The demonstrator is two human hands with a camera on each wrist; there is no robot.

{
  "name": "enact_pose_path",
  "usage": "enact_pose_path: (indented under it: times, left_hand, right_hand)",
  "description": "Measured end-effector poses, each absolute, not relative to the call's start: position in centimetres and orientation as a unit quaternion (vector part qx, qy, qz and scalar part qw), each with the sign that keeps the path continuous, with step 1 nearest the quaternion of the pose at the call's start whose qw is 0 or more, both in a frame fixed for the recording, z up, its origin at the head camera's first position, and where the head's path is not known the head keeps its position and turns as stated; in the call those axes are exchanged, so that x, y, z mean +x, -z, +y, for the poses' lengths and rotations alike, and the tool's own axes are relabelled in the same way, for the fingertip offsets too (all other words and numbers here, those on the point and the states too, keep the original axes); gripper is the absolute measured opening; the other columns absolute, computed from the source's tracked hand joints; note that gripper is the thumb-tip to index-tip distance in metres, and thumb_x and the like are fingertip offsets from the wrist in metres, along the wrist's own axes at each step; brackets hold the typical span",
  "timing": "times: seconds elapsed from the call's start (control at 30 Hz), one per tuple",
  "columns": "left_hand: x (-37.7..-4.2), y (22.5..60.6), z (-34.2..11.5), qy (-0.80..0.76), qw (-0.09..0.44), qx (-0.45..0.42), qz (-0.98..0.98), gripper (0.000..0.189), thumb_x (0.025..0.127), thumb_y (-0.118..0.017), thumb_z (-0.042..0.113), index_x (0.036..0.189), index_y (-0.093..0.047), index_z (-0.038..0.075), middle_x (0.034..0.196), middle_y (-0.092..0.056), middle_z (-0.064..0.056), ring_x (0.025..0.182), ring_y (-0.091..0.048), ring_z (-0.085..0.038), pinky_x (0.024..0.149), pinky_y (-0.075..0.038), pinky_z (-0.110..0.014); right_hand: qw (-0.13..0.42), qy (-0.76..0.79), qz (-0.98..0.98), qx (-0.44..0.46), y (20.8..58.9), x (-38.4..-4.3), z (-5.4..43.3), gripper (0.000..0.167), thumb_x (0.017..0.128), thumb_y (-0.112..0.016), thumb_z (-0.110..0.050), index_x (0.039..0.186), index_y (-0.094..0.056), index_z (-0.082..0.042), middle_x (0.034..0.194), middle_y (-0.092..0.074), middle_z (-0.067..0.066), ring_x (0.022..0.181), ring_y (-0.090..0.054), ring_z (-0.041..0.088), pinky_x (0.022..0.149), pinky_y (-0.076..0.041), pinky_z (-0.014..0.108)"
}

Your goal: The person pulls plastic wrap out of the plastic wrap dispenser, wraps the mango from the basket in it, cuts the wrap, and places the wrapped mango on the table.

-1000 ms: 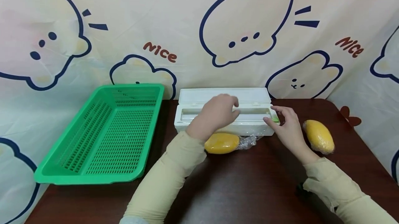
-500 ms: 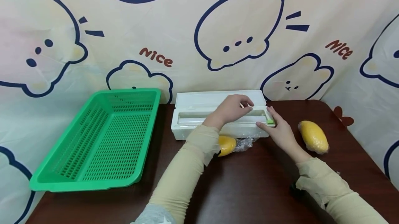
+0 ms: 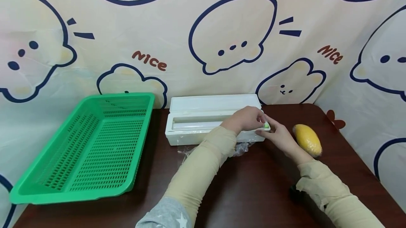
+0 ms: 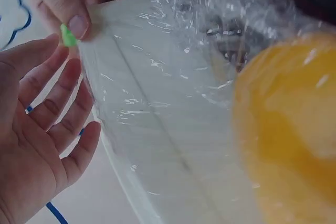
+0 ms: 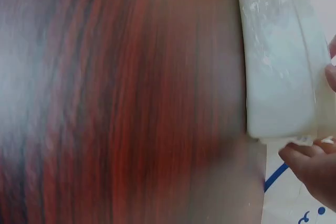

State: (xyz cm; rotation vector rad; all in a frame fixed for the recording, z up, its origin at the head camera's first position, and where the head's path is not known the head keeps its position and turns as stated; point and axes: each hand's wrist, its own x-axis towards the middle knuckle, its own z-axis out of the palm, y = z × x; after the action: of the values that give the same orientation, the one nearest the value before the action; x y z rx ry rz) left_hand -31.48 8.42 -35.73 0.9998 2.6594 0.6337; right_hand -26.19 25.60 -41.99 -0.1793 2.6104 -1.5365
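A white cling film dispenser (image 3: 187, 137) stands at the back of the table with its lid (image 3: 214, 104) raised and a film roll (image 3: 193, 125) inside. My right hand (image 3: 279, 137) grips its right end, thumb at the front edge. My left hand (image 3: 245, 119) reaches over the box, with fingers loosely bent and fingertips right at the green slider (image 4: 68, 34). Clear film clings to the box front in the left wrist view. A film-wrapped yellow mango (image 4: 294, 129) lies before the box, hidden by my left forearm in the head view.
A green perforated basket (image 3: 108, 150) stands on the left of the dark wooden table (image 3: 247, 192). Another film-wrapped yellow mango (image 3: 307, 140) lies to the right of my right hand. A patterned cloth (image 3: 177, 37) hangs behind the table.
My left hand has moved right along the box to the green slider, its forearm now covering the front mango. My right hand keeps to the box's right end. The head view has shifted right.
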Motion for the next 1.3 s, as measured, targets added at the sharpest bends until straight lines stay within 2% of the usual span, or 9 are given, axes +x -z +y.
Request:
enact_pose_path:
  times: [0.13, 0.27, 0.47, 0.6, 0.7, 0.8, 0.9, 1.03, 1.3]
  left_hand:
    - [-31.6, 35.7, 9.4, -0.161, 0.102, 0.356, 0.915, 0.017, 0.100, -0.067, 0.025, 0.111, -0.077, 0.019, 0.103, -0.069, 0.009, 0.091, -0.060, -0.007, 0.083, -0.050, -0.031]
    - [-31.6, 35.6, 10.2, -0.133, 0.085, 0.366, 0.917, 0.011, 0.098, -0.071, 0.025, 0.103, -0.079, 0.020, 0.098, -0.070, 0.012, 0.088, -0.061, -0.006, 0.084, -0.050, -0.037]
    - [-31.6, 35.6, 10.2, -0.127, 0.070, 0.372, 0.917, 0.008, 0.096, -0.075, 0.025, 0.100, -0.081, 0.021, 0.103, -0.073, 0.012, 0.091, -0.063, -0.005, 0.083, -0.052, -0.035]
    - [-31.9, 35.8, 10.0, -0.130, 0.065, 0.377, 0.915, 0.007, 0.095, -0.076, 0.025, 0.097, -0.082, 0.023, 0.104, -0.073, 0.014, 0.089, -0.062, -0.004, 0.079, -0.052, -0.032]
    - [-32.0, 35.8, 9.7, -0.136, 0.068, 0.386, 0.910, 0.008, 0.096, -0.074, 0.023, 0.092, -0.080, 0.021, 0.098, -0.072, 0.013, 0.084, -0.060, -0.006, 0.074, -0.051, -0.030]
    - [-32.1, 35.8, 9.6, -0.146, 0.079, 0.389, 0.906, 0.008, 0.097, -0.074, 0.021, 0.096, -0.081, 0.020, 0.097, -0.072, 0.011, 0.083, -0.059, -0.005, 0.072, -0.050, -0.027]
    - [-32.1, 35.8, 9.5, -0.157, 0.091, 0.391, 0.902, 0.012, 0.097, -0.073, 0.019, 0.106, -0.082, 0.019, 0.107, -0.074, 0.010, 0.086, -0.061, -0.004, 0.074, -0.050, -0.023]
    - [-32.2, 35.5, 9.3, -0.163, 0.097, 0.401, 0.896, 0.015, 0.098, -0.072, 0.016, 0.110, -0.081, 0.016, 0.116, -0.074, 0.007, 0.087, -0.062, -0.005, 0.075, -0.048, -0.019]
    - [-32.5, 35.7, 9.0, -0.154, 0.093, 0.420, 0.890, 0.011, 0.098, -0.072, 0.017, 0.096, -0.082, 0.012, 0.098, -0.076, 0.005, 0.082, -0.059, -0.006, 0.075, -0.046, -0.018]
  right_hand:
    - [0.059, 0.502, 0.859, -0.074, 42.2, -26.4, 25.9, 0.071, 0.101, -0.068, -0.023, 0.160, -0.033, -0.006, 0.156, -0.043, 0.020, 0.125, -0.054, 0.033, 0.100, -0.050, 0.035]
    - [0.050, 0.497, 0.863, -0.081, 42.2, -26.4, 26.1, 0.061, 0.099, -0.070, -0.021, 0.153, -0.046, -0.003, 0.144, -0.055, 0.021, 0.108, -0.059, 0.028, 0.087, -0.051, 0.022]
    - [0.021, 0.461, 0.882, -0.099, 42.1, -26.7, 26.4, 0.057, 0.097, -0.074, -0.018, 0.147, -0.053, -0.001, 0.136, -0.061, 0.021, 0.097, -0.060, 0.022, 0.079, -0.052, 0.021]
    - [-0.007, 0.389, 0.913, -0.122, 41.8, -27.0, 26.6, 0.052, 0.095, -0.076, -0.018, 0.140, -0.060, 0.002, 0.111, -0.070, 0.018, 0.078, -0.056, 0.019, 0.066, -0.047, 0.022]
    - [-0.023, 0.347, 0.927, -0.138, 41.6, -27.1, 26.7, 0.048, 0.093, -0.078, -0.018, 0.134, -0.064, 0.003, 0.102, -0.072, 0.015, 0.073, -0.051, 0.020, 0.063, -0.043, 0.025]
    - [-0.025, 0.335, 0.931, -0.146, 41.5, -27.2, 26.8, 0.049, 0.093, -0.078, -0.018, 0.134, -0.063, 0.004, 0.101, -0.072, 0.016, 0.071, -0.050, 0.020, 0.063, -0.043, 0.025]
    - [-0.028, 0.334, 0.931, -0.147, 41.6, -27.2, 26.9, 0.050, 0.093, -0.078, -0.017, 0.134, -0.063, 0.006, 0.109, -0.072, 0.020, 0.069, -0.050, 0.019, 0.064, -0.043, 0.025]
    - [-0.029, 0.339, 0.928, -0.151, 41.6, -27.2, 27.0, 0.053, 0.093, -0.078, -0.018, 0.136, -0.060, 0.008, 0.130, -0.063, 0.027, 0.068, -0.051, 0.018, 0.064, -0.044, 0.025]
    - [-0.011, 0.347, 0.927, -0.144, 41.6, -27.5, 27.1, 0.064, 0.092, -0.078, -0.018, 0.145, -0.050, 0.006, 0.143, -0.052, 0.029, 0.048, -0.035, 0.015, 0.052, -0.039, 0.025]
